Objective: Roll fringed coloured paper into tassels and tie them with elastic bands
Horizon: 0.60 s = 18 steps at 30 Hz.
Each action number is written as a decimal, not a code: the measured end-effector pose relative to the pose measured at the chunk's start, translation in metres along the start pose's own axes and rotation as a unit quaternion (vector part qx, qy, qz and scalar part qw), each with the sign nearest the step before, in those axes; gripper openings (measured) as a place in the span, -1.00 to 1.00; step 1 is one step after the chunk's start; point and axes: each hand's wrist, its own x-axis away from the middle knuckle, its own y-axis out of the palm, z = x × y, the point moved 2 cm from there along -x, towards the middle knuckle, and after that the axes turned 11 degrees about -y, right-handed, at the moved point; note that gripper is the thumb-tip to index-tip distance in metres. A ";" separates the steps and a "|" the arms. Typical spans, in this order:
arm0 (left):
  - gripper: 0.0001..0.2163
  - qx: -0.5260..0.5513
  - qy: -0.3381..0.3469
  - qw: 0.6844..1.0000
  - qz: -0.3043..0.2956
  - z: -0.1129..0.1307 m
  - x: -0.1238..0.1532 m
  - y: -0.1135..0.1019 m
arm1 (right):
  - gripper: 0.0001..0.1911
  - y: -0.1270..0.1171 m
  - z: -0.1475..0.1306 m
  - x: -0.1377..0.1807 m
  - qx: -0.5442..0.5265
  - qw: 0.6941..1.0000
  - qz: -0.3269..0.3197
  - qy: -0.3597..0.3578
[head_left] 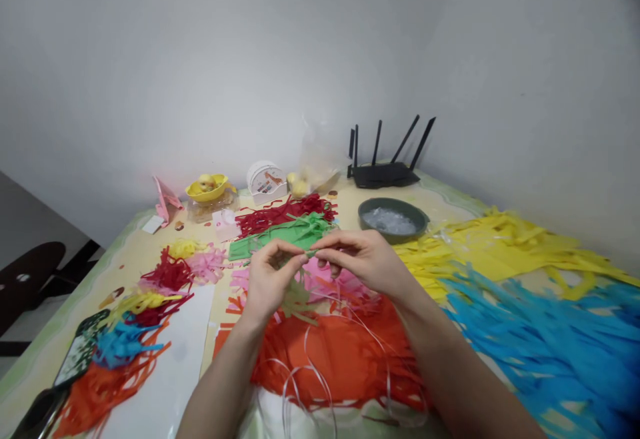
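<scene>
Close together above the middle of the table, my left hand (273, 275) and my right hand (363, 262) both pinch with thumb and forefinger. Between their fingertips is the narrow, twisted-looking top of a pale green fringed paper tassel (297, 299). Its loose strips hang blurred below my left fingers. Beneath the hands lie pink fringed paper (340, 282) and orange fringed paper (330, 352). Thin white ribbon (310, 359) loops over the orange paper. Just behind the fingers is green fringed paper (280, 235), with dark red fringed paper (287, 212) beyond it.
On the left, bunched coloured tassels (120, 342) lie beside a white sheet (165, 359) and a phone (80, 349). Yellow fringed paper (500, 245) and blue fringed paper (545, 339) spread at right. A dark green bowl (393, 235) and black router (384, 175) stand behind.
</scene>
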 end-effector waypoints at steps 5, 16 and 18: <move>-0.79 0.036 -0.079 0.990 -0.110 -0.005 -0.005 0.000 | -0.82 -0.001 -0.005 0.002 0.089 0.995 0.005 -0.039; -0.74 0.015 -0.096 0.987 -0.129 -0.022 -0.013 -0.009 | -0.76 0.003 0.007 0.006 0.054 0.993 0.109 0.002; -0.74 -0.151 -0.042 0.984 -0.086 -0.018 -0.026 -0.028 | -0.74 0.005 0.015 0.004 0.036 0.992 0.120 0.011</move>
